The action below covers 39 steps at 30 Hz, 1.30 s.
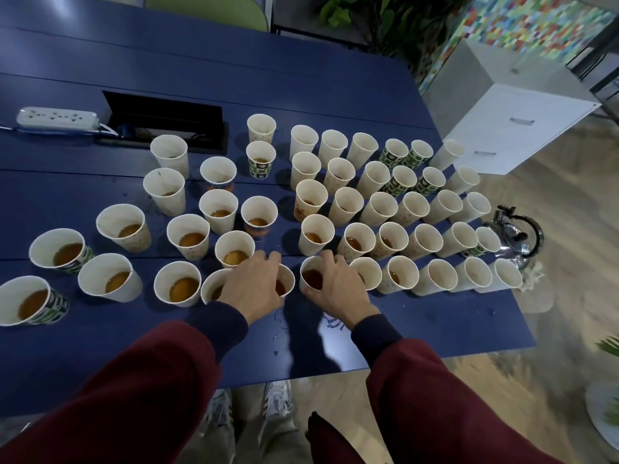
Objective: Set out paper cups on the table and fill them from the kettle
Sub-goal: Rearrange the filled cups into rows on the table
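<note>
Cups: dozens of paper cups [316, 234] stood across the blue table [100, 346]. Those toward 9 o'clock held brown liquid.
Kettle: the steel kettle [517, 236] sat at the table's 3 o'clock edge, just beside the outermost cups.
Left hand: the left hand [258, 283] lay over a filled cup [287, 283] in the 6 o'clock row. Its fingers seemed curled round the rim, though the hand hid most of it.
Right hand: the right hand [335, 284] gripped the neighbouring cup [310, 276], thumb on the near wall, fingers over the far rim.
Spill: water drops [331, 321] lay between the wrists.
Surroundings: a power strip [57, 117] lay at 10 o'clock, and a white drawer cabinet [502, 128] stood at 2 o'clock.
</note>
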Motion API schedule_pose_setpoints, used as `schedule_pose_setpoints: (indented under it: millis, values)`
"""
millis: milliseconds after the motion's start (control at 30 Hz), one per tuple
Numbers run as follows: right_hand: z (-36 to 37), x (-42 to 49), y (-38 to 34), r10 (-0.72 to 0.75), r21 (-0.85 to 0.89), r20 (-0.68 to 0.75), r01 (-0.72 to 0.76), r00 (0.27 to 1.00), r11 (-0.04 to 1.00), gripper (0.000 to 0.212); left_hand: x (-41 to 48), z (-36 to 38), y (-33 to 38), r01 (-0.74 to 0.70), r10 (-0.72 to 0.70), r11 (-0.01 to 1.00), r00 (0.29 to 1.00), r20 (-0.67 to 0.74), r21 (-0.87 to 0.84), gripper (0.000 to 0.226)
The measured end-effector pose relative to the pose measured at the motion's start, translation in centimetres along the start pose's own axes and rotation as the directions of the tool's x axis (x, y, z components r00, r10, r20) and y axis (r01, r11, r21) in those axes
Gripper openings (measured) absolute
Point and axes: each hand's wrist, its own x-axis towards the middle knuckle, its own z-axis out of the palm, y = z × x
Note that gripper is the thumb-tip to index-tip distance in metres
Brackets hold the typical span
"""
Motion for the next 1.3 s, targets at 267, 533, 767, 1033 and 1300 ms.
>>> schedule_pose_setpoints:
  millis: [267, 533, 767, 1033, 1300]
  values:
    - [-0.6, 0.0, 0.7, -0.052, -0.073, 0.012, 0.053, 0.999, 0.996, 0.059, 0.1, 1.0, 0.2, 0.030, -0.029, 0.999, 0.999, 0.038, -0.017, 0.060]
    - [-1.8, 1.0, 1.4, -0.125, -0.159, 0.067, 0.134, 0.990, 0.978, 0.081, 0.3, 0.7, 0.7, 0.051, -0.052, 0.997, 0.999, -0.012, -0.056, 0.069]
    - [-5.7, 3.1, -1.0, -0.266, -0.136, -0.044, 0.258, 0.963, 0.957, 0.056, 1.2, -2.7, -1.3, 0.199, -0.191, 0.980, 0.933, -0.304, -0.007, 0.047]
    - [-4.5, 10.4, -7.0, -0.379, -0.017, 0.038, 0.379, 0.925, 0.925, 0.067, 2.0, -2.4, -5.2, 0.214, -0.211, 0.977, 0.969, -0.128, 0.006, 0.083]
    - [-2.6, 13.7, -10.4, -0.260, 0.024, 0.148, 0.259, 0.954, 0.966, 0.075, 4.1, -1.9, -7.4, 0.073, -0.069, 0.997, 0.993, -0.092, 0.035, 0.063]
